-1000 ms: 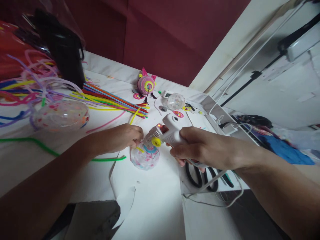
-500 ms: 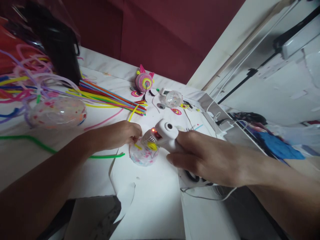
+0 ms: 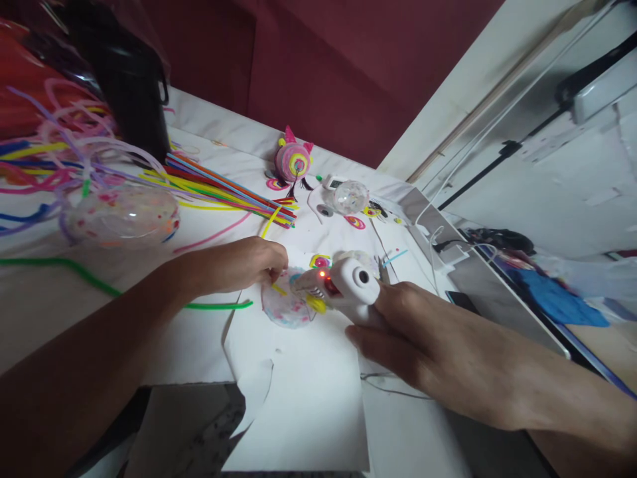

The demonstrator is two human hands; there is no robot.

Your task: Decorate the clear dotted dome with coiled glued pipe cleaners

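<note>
My right hand [image 3: 398, 318] is wrapped round the handle of a white glue gun [image 3: 348, 285] with a glowing red light and a yellow part near its nozzle. The gun's nozzle end is over a clear ball with pink and blue specks [image 3: 286, 309], which stands on white paper [image 3: 303, 392]. At the ball's upper left edge my left hand [image 3: 266, 259] is closed, fingertips pinched; what they hold is hidden. A short yellow piece [image 3: 279, 289] shows just below those fingertips. Behind the gun lies a small pink and yellow coil [image 3: 321, 261].
Pipe cleaners [image 3: 229, 192] and a larger speckled clear ball [image 3: 129, 216] lie at left, near a black object [image 3: 132, 86]. A pink decorated ball [image 3: 292, 161] and another clear ball [image 3: 351, 197] stand at the back. A green pipe cleaner [image 3: 219, 306] passes by my left forearm.
My right hand and the glue gun have shifted right and slightly down, uncovering the pink and yellow coil. My left hand stays at the ball. The whole view has shifted a little.
</note>
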